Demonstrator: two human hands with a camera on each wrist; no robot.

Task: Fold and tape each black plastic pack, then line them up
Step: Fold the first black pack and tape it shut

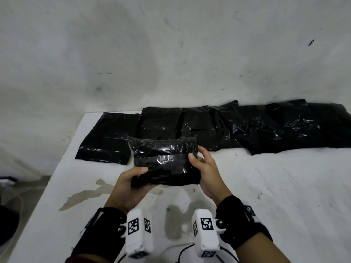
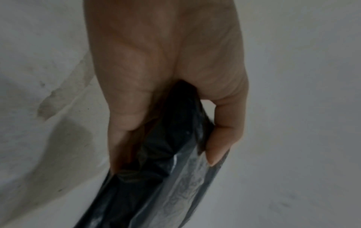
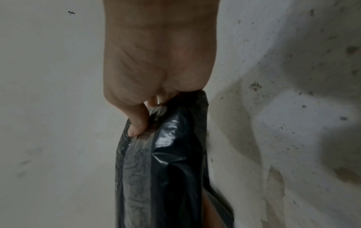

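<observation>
Gripping folded pack (image 1: 164, 161) off the bench (image 1: 266, 186), left hand (image 1: 129, 188) and right hand (image 1: 206, 171) fingers clamped at either end; slick plastic risked slipping, fold springing open before taping.

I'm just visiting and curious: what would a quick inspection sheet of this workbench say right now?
Surface: white table, stained and speckled.
Job's things: one folded black plastic pack held above the table; flat black packs in an overlapping row along the far edge.
Clutter: nothing seen.
Grippers: left hand grips the pack's left end, right hand its right end; thumbs on top.
Cables: thin cables by the white wrist cameras.
Surroundings: scuffed white wall; dark shape at lower left, unclear.
</observation>
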